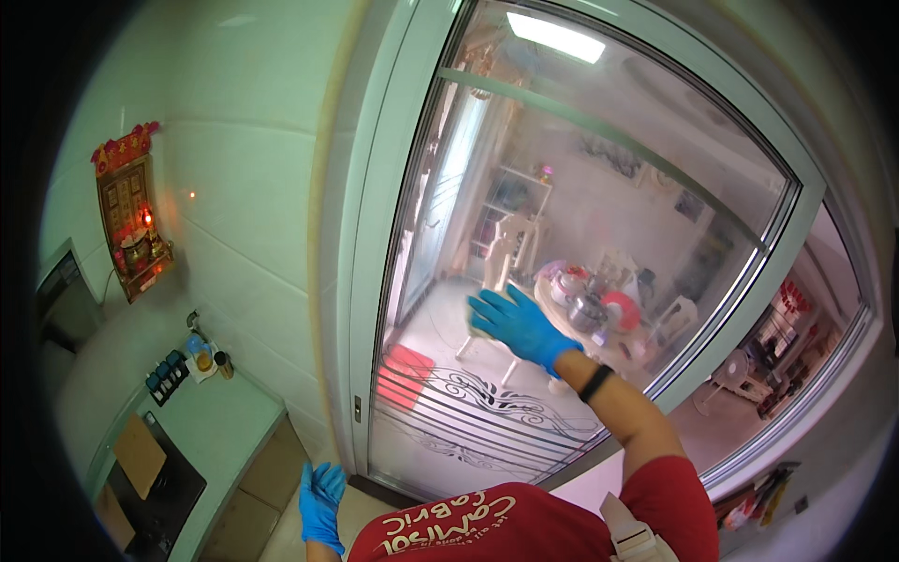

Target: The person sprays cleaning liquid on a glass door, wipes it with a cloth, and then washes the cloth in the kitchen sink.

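Note:
My right hand (523,327), in a blue rubber glove, presses a pale yellowish cloth or sponge (476,324) against the glass pane (463,309) of a sliding door. Most of that cloth or sponge is hidden under my palm and fingers. The pane looks hazy, with streaks, and carries a dark scroll-and-stripe pattern (506,402) along its lower part. A pale green-white frame (376,281) surrounds it. Down at the lower left hangs my left hand (322,495), also gloved in blue, its fingers loosely bent and apart. Nothing shows in it, and it touches neither door nor counter.
At left, a counter (232,414) bears a black cooktop (168,464), a brown board (139,455) and several condiment containers (167,376). A small lit shrine (133,218) hangs on the tiled wall. Through the glass stand a cluttered round table and chairs. A fan (732,369) shows through the right-hand opening.

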Tool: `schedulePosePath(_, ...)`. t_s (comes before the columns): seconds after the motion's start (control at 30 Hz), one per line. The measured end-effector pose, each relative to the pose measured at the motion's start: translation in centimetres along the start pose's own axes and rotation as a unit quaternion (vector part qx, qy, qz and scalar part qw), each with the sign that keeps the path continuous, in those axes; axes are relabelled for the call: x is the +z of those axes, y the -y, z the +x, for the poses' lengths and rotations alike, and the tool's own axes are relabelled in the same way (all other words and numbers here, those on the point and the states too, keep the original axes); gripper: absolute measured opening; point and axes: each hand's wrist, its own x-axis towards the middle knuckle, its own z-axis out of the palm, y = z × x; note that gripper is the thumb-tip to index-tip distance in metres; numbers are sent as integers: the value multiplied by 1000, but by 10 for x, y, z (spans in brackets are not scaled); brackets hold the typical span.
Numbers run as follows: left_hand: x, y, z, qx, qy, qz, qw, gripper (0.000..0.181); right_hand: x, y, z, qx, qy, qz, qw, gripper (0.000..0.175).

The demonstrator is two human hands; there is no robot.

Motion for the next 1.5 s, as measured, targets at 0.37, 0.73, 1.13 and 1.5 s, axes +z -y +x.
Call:
schedulePosePath(0.37,-94,-12,-23,74,-120,-30,990,51,-200,-254,-39,560,-434,-173,684,39)
schedulePosePath(0.73,-86,30,-18,30,-93,-27,995,49,-20,-121,159,164,-205,-86,961,49)
schedulePosePath(1.13,-125,-6,-31,86,-125,-24,988,50,-156,-210,-26,404,-436,-165,787,40)
schedulePosePath(1.5,-132,34,-80,98,-203,-80,971,49,-189,-273,225,356,-418,-252,797,20)
